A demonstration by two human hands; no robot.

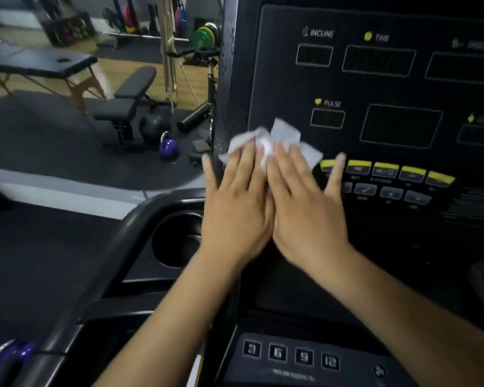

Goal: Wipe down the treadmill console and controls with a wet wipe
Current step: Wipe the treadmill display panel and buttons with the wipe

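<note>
The black treadmill console (pixel 375 88) fills the right side, with dark displays marked INCLINE, TIME and PULSE. A row of yellow buttons (pixel 386 169) runs below the displays, with grey control keys (pixel 389 192) under it. A crumpled white wet wipe (pixel 280 138) lies against the console's lower left area, left of the yellow buttons. My left hand (pixel 235 205) and my right hand (pixel 305 208) lie side by side, palms down, fingers pressing the wipe flat to the panel. Both hands are blurred.
A round cup holder (pixel 176 236) sits left of my hands, beside a curved handrail (pixel 101 263). Number keys 3, 6, 9, 12 (pixel 291 356) lie near the bottom. Beyond the treadmill are a weight bench (pixel 129 99), a purple kettlebell (pixel 168 146) and a massage table (pixel 39 65).
</note>
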